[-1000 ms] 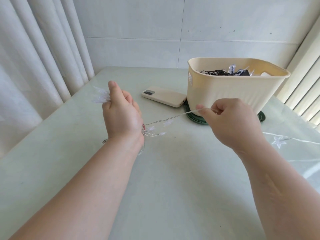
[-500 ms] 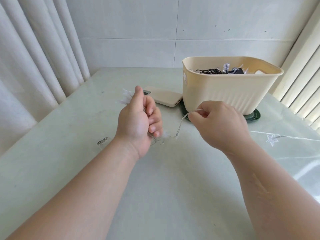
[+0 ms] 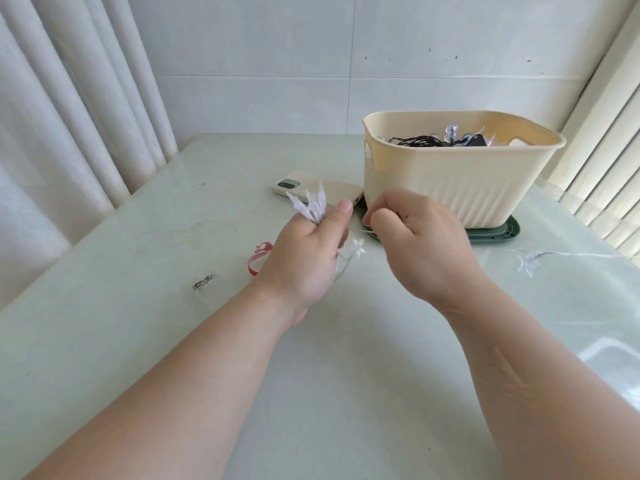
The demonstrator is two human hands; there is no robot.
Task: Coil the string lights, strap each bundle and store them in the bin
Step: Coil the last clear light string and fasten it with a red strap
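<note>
I see the left hand (image 3: 304,258) clutching a bundle of star lights (image 3: 311,206) | right hand (image 3: 422,244) pinching its wire (image 3: 361,231) | bin (image 3: 450,188) on the far right.

Bin (image 3: 450,192), phone (image 3: 346,194) block far side; table (image 3: 346,375) nr edge passable.

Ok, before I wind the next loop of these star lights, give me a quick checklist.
1. Left hand grips the coiled star lights: ok.
2. Right hand pinches the wire: ok.
3. All wire coiled: not ok, a loose star lies to the right on the table.
4. Pink strap on the table beside the left hand: ok.
5. Room left in the bin: cannot tell.
</note>
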